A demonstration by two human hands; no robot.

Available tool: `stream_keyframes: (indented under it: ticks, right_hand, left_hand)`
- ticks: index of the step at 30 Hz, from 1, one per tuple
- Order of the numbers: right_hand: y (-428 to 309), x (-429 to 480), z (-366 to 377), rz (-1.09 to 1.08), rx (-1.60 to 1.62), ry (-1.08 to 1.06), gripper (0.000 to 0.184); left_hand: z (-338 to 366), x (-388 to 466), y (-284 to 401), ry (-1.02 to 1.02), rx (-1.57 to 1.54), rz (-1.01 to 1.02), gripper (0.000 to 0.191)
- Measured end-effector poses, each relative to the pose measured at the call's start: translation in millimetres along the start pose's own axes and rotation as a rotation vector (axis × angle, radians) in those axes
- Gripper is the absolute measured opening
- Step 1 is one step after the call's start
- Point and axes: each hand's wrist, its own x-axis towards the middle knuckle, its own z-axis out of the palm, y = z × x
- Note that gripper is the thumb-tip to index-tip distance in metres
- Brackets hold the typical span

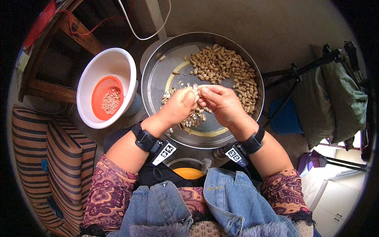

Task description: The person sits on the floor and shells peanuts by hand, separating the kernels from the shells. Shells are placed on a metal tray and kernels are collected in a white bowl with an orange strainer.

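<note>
Both hands meet over a large round metal sieve [154, 100]. My left hand [182, 103] is closed around pale peanut shell pieces [195, 88] that stick out near its thumb. The thumb and fingertips of my right hand [217, 99] pinch at a peanut or shell piece touching my left fingers; which one is hard to tell. Unshelled peanuts [222, 62] are heaped along the sieve's far and right side. Broken shells [197, 117] lie beneath and beside my left hand. To the left, an orange plastic basket [99, 91] with shelled peanut kernels [111, 101] sits inside a white basin [88, 74].
A striped cushioned seat [32, 142] stands at the left below a wooden frame [47, 93]. A black tripod [308, 69] is right of the sieve, near a blue plastic object [282, 118] and green fabric [343, 97]. A white cable [139, 37] hangs beyond the sieve.
</note>
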Motion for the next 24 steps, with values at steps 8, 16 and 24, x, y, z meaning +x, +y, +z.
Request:
stream_keyframes:
  ticks: [8, 16, 24]
  right_hand:
    - [-6.4, 3.1, -9.2, 0.139, 0.18, -0.089, 0.021]
    - [-11.5, 4.0, -9.0, 0.079, 0.023, -0.042, 0.021]
    - [-13.4, -2.5, -1.6, -0.068, -0.305, -0.106, 0.023]
  left_hand:
    - [0.5, 1.6, -1.4, 0.049, -0.122, -0.043, 0.024]
    - [-12.2, 5.6, -3.5, 0.113, -0.265, -0.314, 0.027]
    - [-12.2, 10.7, -9.8, 0.013, -0.726, -0.433, 0.04]
